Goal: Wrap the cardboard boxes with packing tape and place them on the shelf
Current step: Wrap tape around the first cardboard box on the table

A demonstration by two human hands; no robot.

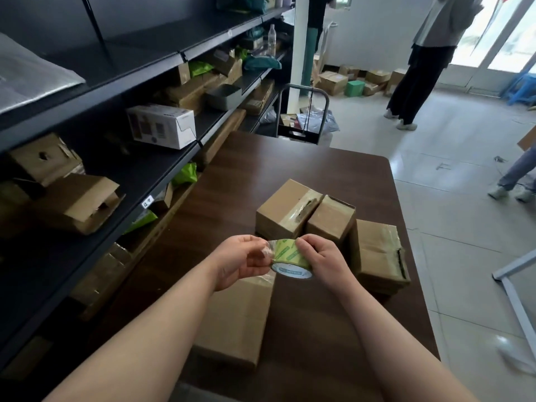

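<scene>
My right hand (320,259) grips a roll of clear packing tape (291,261) with a green-printed core, held above the dark wooden table (290,169). My left hand (242,258) pinches the loose end of the tape just left of the roll. Under my left hand lies a long cardboard box (236,320). Three smaller taped cardboard boxes sit behind the roll: one at the back left (285,210), one in the middle (330,217) and one at the right (377,256).
A dark metal shelf unit (145,166) runs along the left, holding cardboard boxes, a white carton (162,126) and green bags. A trolley (303,117) stands beyond the table. A person (420,62) stands on the tiled floor at the back right; another person's legs (519,175) are at the right edge.
</scene>
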